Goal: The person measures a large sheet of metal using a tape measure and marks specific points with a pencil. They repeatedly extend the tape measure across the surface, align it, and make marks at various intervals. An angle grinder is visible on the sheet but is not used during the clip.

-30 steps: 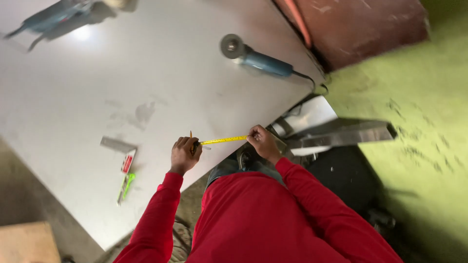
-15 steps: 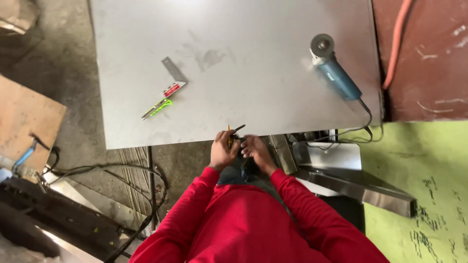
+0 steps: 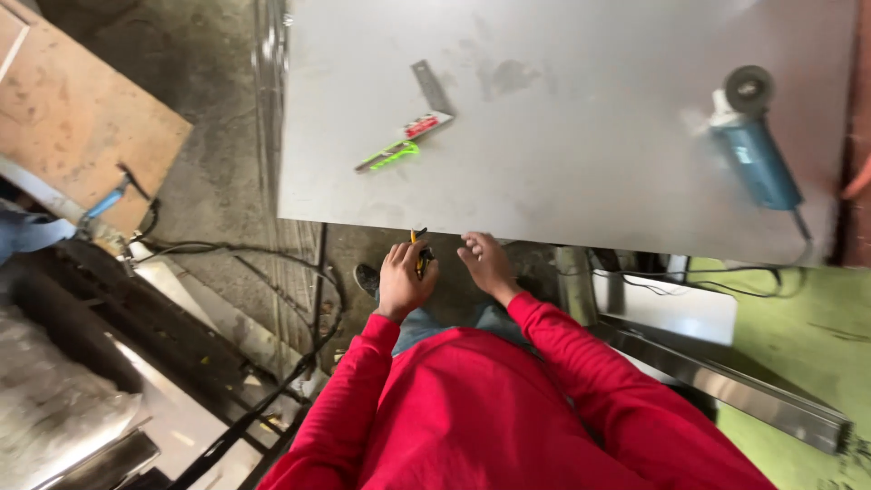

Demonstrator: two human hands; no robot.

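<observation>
Your left hand [image 3: 404,279] closed around a yellow-and-black tape measure [image 3: 421,258], held just below the near edge of the grey metal sheet [image 3: 581,172]; its long axis ran upright in view, tip toward the sheet. Your right hand [image 3: 487,263] hung beside it, fingers loosely curled, holding nothing. Farther off lay a try square [image 3: 432,102] with a green marker [image 3: 392,157], and a blue angle grinder [image 3: 753,150].
</observation>
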